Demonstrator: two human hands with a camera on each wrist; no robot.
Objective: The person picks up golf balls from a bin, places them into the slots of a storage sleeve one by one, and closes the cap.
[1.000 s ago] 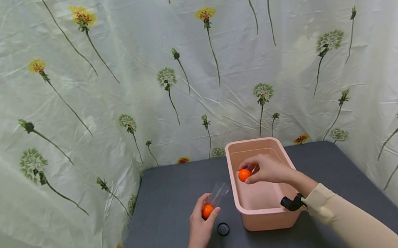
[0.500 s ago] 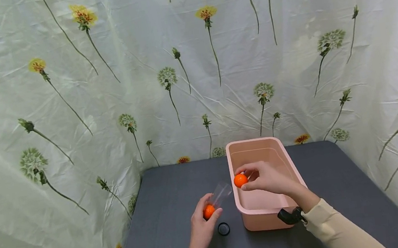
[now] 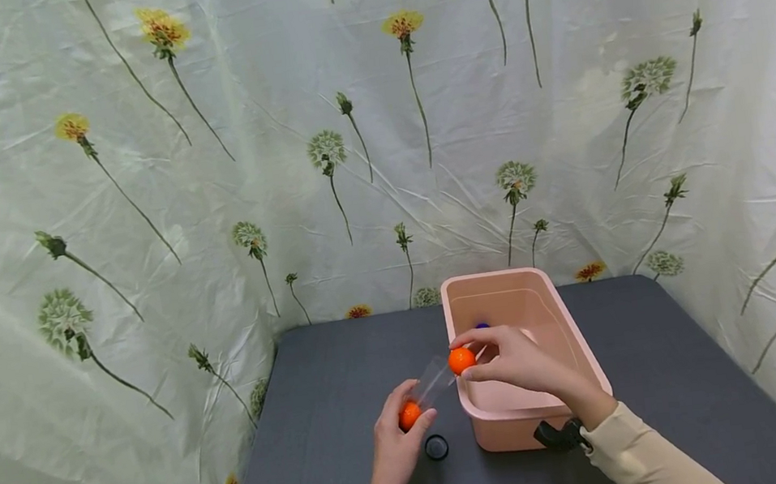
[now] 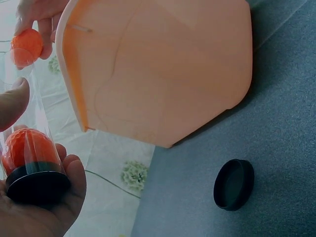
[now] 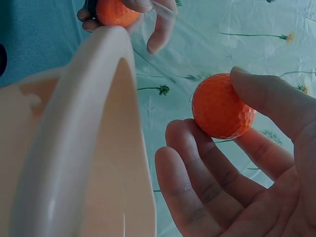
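Observation:
My left hand (image 3: pixel 393 437) grips a clear plastic tube (image 3: pixel 430 382) with a black base cap (image 4: pixel 38 186). One orange golf ball (image 4: pixel 30 148) sits inside at its bottom, and the tube tilts with its mouth toward the right hand. Between thumb and fingers of my right hand (image 3: pixel 513 356) is a second, dimpled orange golf ball (image 5: pixel 223 105). This ball is right at the tube's mouth, overlapping the rim in the left wrist view, above the left wall of the pink bin (image 3: pixel 482 426). A loose black cap (image 3: pixel 436 447) lies on the table beside the left hand.
The pink bin stands on the dark grey table (image 3: pixel 345 362), right of the left hand. Inside it, a small dark blue object (image 3: pixel 482 326) shows behind the right hand. A floral curtain (image 3: pixel 357 115) hangs behind the table and along its sides.
My right hand has moved left and toward me with its golf ball, from over the bin to the tube's mouth. My left hand and the tube have shifted slightly right.

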